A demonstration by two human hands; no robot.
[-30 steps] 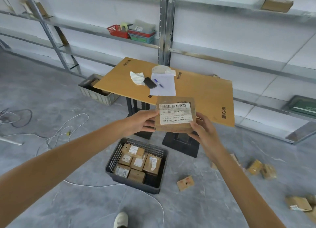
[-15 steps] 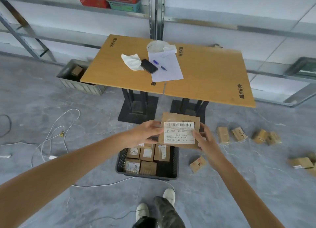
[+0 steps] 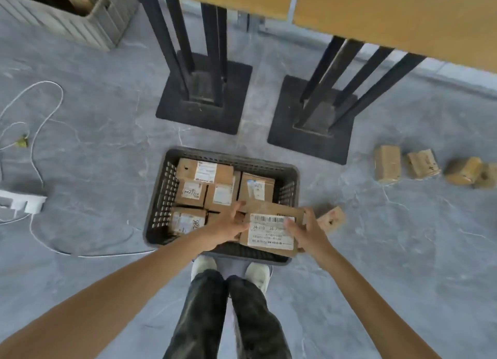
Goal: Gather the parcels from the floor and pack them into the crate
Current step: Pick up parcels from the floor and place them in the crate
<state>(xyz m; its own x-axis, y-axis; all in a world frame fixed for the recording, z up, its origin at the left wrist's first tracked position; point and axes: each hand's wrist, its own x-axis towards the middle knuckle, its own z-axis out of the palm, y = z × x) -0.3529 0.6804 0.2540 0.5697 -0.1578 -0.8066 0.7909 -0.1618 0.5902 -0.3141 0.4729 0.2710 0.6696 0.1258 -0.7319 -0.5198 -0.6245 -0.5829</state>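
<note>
crate [image 3: 290, 174]: dark grey, walls patterned with a grid of small slots. packed parcels [image 3: 256, 189]: brown cardboard, white labels with dark print; one label has black handwriting. held parcel [image 3: 270, 235]: same brown, white label, black barcode stripes and text. loose parcels [image 3: 387, 163] on the floor: tan-brown. floor [image 3: 403, 251]: grey, marbled with thin pale veins. surface [image 3: 403, 14]: yellow-orange. table bases [image 3: 199, 111]: black. cable [image 3: 40, 127]: white. second crate [image 3: 61, 25]: light grey, ribbed. trousers [image 3: 201, 318]: black. shoes [image 3: 203, 263]: white.

view=head | worn on person's head | faces almost straight down | close over crate [image 3: 162, 197] | single view
</note>
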